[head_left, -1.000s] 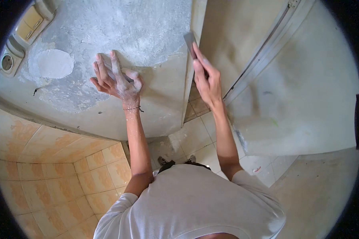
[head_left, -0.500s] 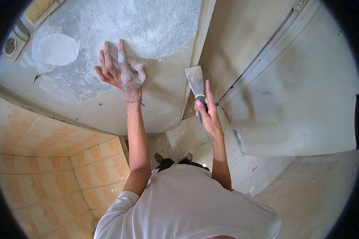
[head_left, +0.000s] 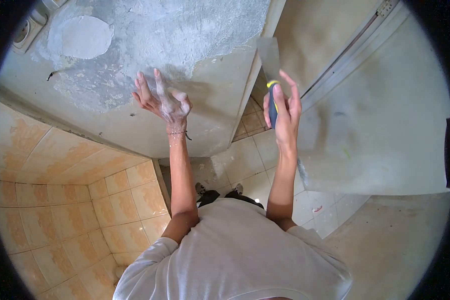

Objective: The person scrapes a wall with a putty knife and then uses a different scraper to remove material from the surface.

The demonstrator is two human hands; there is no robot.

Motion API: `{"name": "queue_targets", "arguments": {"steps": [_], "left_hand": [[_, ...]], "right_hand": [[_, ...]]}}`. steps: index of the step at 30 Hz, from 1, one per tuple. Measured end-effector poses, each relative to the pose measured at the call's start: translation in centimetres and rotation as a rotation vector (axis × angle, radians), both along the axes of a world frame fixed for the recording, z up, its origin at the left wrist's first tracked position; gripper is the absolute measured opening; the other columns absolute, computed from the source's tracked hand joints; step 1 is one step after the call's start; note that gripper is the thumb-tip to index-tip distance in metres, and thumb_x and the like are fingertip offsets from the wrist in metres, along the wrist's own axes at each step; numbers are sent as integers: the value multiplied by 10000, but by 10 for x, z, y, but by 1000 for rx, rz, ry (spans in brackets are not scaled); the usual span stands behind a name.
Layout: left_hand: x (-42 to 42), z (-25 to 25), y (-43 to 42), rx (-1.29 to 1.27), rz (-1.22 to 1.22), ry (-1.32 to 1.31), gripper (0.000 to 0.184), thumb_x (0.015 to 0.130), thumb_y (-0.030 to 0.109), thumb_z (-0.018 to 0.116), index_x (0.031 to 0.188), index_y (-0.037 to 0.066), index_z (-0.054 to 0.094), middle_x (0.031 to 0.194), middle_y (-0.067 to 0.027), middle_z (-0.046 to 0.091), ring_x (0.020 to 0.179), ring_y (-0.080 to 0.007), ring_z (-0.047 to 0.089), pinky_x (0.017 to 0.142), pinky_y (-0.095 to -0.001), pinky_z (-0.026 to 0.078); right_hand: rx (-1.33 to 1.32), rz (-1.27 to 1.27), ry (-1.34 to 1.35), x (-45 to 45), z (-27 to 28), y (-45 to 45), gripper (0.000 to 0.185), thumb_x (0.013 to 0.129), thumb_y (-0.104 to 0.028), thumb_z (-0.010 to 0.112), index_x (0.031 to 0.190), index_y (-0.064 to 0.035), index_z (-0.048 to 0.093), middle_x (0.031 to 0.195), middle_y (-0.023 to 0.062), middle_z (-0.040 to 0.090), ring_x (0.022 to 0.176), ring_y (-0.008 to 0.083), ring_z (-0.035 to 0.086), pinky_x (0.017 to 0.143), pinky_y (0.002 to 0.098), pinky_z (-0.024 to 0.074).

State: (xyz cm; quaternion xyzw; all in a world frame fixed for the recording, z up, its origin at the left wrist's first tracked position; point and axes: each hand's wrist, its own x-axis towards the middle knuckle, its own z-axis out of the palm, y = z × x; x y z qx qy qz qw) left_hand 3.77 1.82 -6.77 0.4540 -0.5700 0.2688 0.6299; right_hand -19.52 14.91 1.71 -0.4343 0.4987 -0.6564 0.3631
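My left hand, coated in white dust, has its fingers spread at the lower edge of a rough grey-white patch on the wall. The fingertips appear to rest on the surface, though contact is hard to confirm. In my right hand is a putty knife with a dark handle and a yellow band. Its metal blade points up, near the wall's right edge, and looks slightly blurred. My right index finger sticks up apart from the handle. A smooth white round spot lies within the patch.
A wall socket is at the upper left, with a small wire end poking out below it. Orange-patterned tiles cover the lower left. A pale door-like panel stands on the right, above the tiled floor.
My right hand has lifted the putty knife up and to the right. My left hand has shifted lower along the wall, still spread. The view has tilted slightly.
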Motion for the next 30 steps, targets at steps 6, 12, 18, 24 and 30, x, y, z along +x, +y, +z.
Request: {"name": "queue_targets", "arguments": {"steps": [6,12,18,24,30], "left_hand": [[10,1,-19,-7,103,-14,679,977,516,358,1520,142,522,1630,-226,338,1543,-387,232,1253,-565,59],[11,-3,-19,37,102,-8,775,1007,634,239,1516,126,528,1633,-237,330,1560,-374,198,1260,-549,23],[11,-4,-18,12,72,-29,799,1021,631,210,1504,83,535,1632,-249,328,1558,-383,196,1257,-560,12],[10,-2,-20,-6,30,-21,753,1017,580,254,1526,86,505,1632,-274,305,1552,-424,184,1244,-600,17],[11,-2,-22,-32,1,-34,694,992,481,319,1534,85,494,1639,-282,281,1548,-438,169,1240,-614,31]], "right_hand": [[-227,-37,230,39,1,-37,600,1093,-357,512,1629,-165,324,752,19,603,526,98,506,485,285,472],[15,-19,401,67,-22,-38,593,1055,-188,569,1611,-143,366,1350,273,633,1141,317,693,920,406,539],[-266,-146,443,78,-37,-48,526,1081,-202,521,1566,-33,408,1546,175,514,1321,305,609,1047,342,486],[-170,-156,384,82,-29,-52,512,1080,-203,523,1556,-38,431,1530,197,514,1323,322,600,1003,340,511],[-201,-225,450,99,-43,-55,530,1085,-229,532,1582,-92,414,1413,181,634,813,132,658,682,270,515]]}}
